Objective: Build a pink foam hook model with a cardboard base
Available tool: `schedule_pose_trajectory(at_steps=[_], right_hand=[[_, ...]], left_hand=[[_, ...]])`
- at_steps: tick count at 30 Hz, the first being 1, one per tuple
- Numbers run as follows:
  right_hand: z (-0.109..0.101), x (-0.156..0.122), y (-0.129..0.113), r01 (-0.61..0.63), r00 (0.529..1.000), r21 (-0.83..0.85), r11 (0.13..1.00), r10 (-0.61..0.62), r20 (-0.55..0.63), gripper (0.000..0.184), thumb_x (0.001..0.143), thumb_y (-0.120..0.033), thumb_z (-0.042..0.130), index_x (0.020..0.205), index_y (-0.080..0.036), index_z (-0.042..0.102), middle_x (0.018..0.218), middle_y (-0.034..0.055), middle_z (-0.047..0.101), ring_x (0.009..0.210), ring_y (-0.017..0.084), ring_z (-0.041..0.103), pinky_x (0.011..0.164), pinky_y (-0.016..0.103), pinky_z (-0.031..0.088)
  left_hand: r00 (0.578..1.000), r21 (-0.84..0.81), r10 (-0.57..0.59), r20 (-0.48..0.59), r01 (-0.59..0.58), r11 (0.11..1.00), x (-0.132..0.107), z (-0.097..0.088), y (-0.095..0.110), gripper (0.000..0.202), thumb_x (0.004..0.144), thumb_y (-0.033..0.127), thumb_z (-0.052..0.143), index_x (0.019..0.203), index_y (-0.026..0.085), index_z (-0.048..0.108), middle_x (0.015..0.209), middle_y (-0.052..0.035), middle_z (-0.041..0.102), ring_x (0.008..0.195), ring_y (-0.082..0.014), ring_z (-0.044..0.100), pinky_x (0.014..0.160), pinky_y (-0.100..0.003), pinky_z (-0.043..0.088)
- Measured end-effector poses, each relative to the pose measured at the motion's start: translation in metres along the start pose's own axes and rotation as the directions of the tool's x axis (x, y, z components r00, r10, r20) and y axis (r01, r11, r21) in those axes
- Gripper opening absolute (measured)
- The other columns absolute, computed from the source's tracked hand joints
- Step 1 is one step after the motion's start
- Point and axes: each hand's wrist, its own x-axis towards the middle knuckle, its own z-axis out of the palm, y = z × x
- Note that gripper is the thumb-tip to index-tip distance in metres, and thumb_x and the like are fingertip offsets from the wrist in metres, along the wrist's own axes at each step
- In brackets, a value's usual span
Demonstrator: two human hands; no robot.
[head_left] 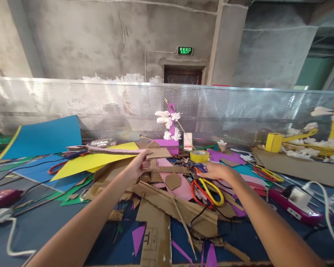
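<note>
My left hand [143,162] is closed on a cardboard piece [159,153], held out flat over the pile. A long pink-faced cardboard strip [114,150] runs left from the same hand; whether it is joined to the piece cannot be made out. My right hand [213,171] is wrapped round a blue hot glue gun [196,167], its nozzle pointing left toward the cardboard. Just below that hand lie scissors with red and yellow handles [211,194]. A roll of yellow tape [199,156] sits behind the glue gun.
Cardboard scraps [180,207] and yellow sheets [91,163] cover the table. A purple stand with white paper tufts [171,128] stands at the back before a perforated metal screen [225,111]. Power strips lie left [2,199] and right [295,207], with trailing cords.
</note>
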Motion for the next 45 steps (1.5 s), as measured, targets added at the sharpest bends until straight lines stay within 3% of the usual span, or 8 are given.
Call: schedule_pose_trajectory(at_steps=[3,12,18,26,32,38,41,45], right_hand=[[-0.013,0.000,-0.011,-0.126,0.950,-0.123,0.984,0.155,0.272,0.040,0.080,-0.054,0.075,0.061,-0.022,0.062,0.049,0.0019,0.059,0.046,0.018,0.056,0.050,0.030,0.032],[0.001,-0.004,-0.105,0.036,0.991,0.022,0.999,-0.039,0.128,0.035,0.095,-0.054,0.061,0.097,-0.021,0.072,0.087,0.0060,0.076,0.078,0.022,0.070,0.064,0.028,0.041],[0.022,-0.009,-0.108,0.247,0.943,0.014,0.969,-0.243,0.225,0.069,0.077,-0.061,0.081,0.132,-0.022,0.068,0.129,0.0142,0.066,0.119,0.033,0.063,0.097,0.042,0.050],[0.012,-0.006,-0.114,0.582,0.796,0.034,0.813,-0.578,0.179,0.025,0.096,-0.014,0.062,0.113,-0.023,0.076,0.112,0.0093,0.076,0.110,0.025,0.067,0.098,0.038,0.053],[0.000,-0.012,-0.119,0.466,0.884,0.323,0.824,-0.449,-0.130,0.048,0.102,-0.012,0.045,0.144,-0.033,0.052,0.115,0.0055,0.071,0.086,0.017,0.071,0.082,0.032,0.058],[-0.003,-0.016,-0.125,0.345,0.935,0.605,0.717,-0.314,-0.161,0.056,0.096,-0.020,0.059,0.149,-0.034,0.046,0.124,0.0083,0.059,0.090,0.018,0.067,0.080,0.035,0.062],[-0.001,-0.018,-0.130,0.321,0.947,0.556,0.767,-0.263,-0.184,0.086,0.084,-0.024,0.078,0.157,-0.036,0.033,0.134,0.0111,0.053,0.096,0.022,0.066,0.083,0.041,0.064],[-0.001,-0.019,-0.137,0.377,0.916,0.340,0.862,-0.291,-0.277,0.096,0.083,-0.025,0.079,0.162,-0.035,0.025,0.147,0.0144,0.043,0.125,0.033,0.059,0.102,0.052,0.058]], left_hand=[[1.000,-0.008,0.000,-0.009,0.000,1.000,0.001,0.000,-0.001,0.036,0.082,0.031,0.068,0.061,0.022,0.041,0.042,0.0110,0.026,0.036,-0.0049,0.018,0.036,-0.017,0.019],[1.000,-0.029,0.014,0.001,-0.014,0.999,-0.001,0.001,-0.003,0.039,0.082,0.031,0.067,0.059,0.022,0.036,0.042,0.0112,0.024,0.036,-0.0049,0.017,0.037,-0.017,0.020],[1.000,-0.025,0.016,0.010,-0.016,1.000,0.001,0.004,-0.006,0.041,0.081,0.032,0.068,0.058,0.023,0.035,0.042,0.0113,0.023,0.036,-0.0051,0.016,0.037,-0.018,0.020],[0.999,-0.027,0.033,0.009,-0.033,0.999,0.000,0.004,-0.005,0.039,0.081,0.032,0.069,0.061,0.023,0.037,0.042,0.0116,0.025,0.036,-0.0049,0.018,0.037,-0.018,0.019],[0.999,-0.035,0.047,-0.009,-0.047,0.998,0.000,0.008,-0.012,0.044,0.079,0.032,0.072,0.062,0.024,0.032,0.042,0.0117,0.025,0.036,-0.0050,0.020,0.039,-0.020,0.020],[1.000,-0.034,-0.006,-0.024,0.006,0.999,-0.004,0.022,-0.016,0.033,0.082,0.034,0.070,0.067,0.022,0.043,0.043,0.0121,0.026,0.036,-0.0054,0.019,0.038,-0.019,0.015],[0.998,-0.031,-0.056,-0.029,0.055,0.998,-0.006,0.028,-0.016,0.035,0.084,0.033,0.067,0.064,0.022,0.041,0.043,0.0115,0.026,0.036,-0.0049,0.017,0.038,-0.018,0.014],[0.996,-0.021,-0.081,-0.036,0.080,0.997,-0.006,0.032,-0.020,0.039,0.083,0.033,0.067,0.062,0.023,0.036,0.042,0.0112,0.025,0.036,-0.0051,0.016,0.038,-0.019,0.012]])
